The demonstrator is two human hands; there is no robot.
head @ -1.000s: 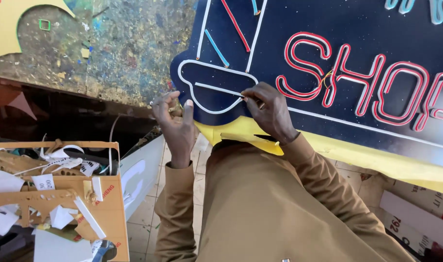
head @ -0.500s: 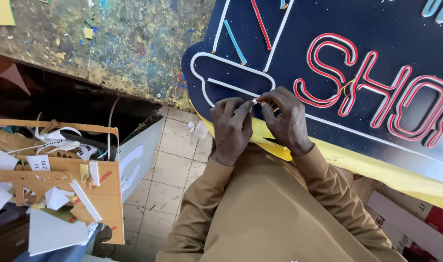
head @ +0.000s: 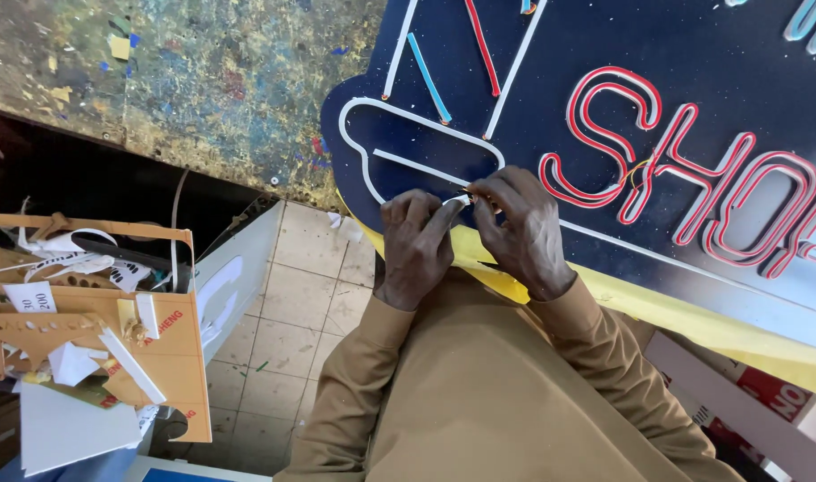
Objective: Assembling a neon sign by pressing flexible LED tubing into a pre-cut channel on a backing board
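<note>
Since half a second ago our two hands have barely shifted; they stay pressed together at the lower edge of the sign board, while the view has slid slightly so the cardboard box sits a little lower on the left.

Our left hand [head: 417, 245] curls nearly closed, its forefinger and thumb pinching the loose end of a white flexible strip [head: 457, 202]. Our right hand [head: 520, 228] is bent just as tightly, fingertips meeting the same end from the other side, so both hands touch at that point. The strip end lies on the dark navy sign board [head: 694, 62], just below the rounded white outline [head: 408, 147] that loops across its left part.

The board looks smooth and matte, speckled with pale dust. Glossy red tubing letters [head: 622, 143] curve over it in double lines, with straight blue and red segments above. A yellow sheet [head: 694, 321] shows beneath the board's lower edge. The worktop [head: 158, 80] behind is rough and crusted with many colours of old paint. The cardboard box [head: 171, 357] holds white offcuts and brown scraps, and beige square floor tiles [head: 292, 303] lie below.

Our fingers hide exactly how the strip end meets the board. The letters are cut off at the right edge, and tan sleeves cover our wrists.
</note>
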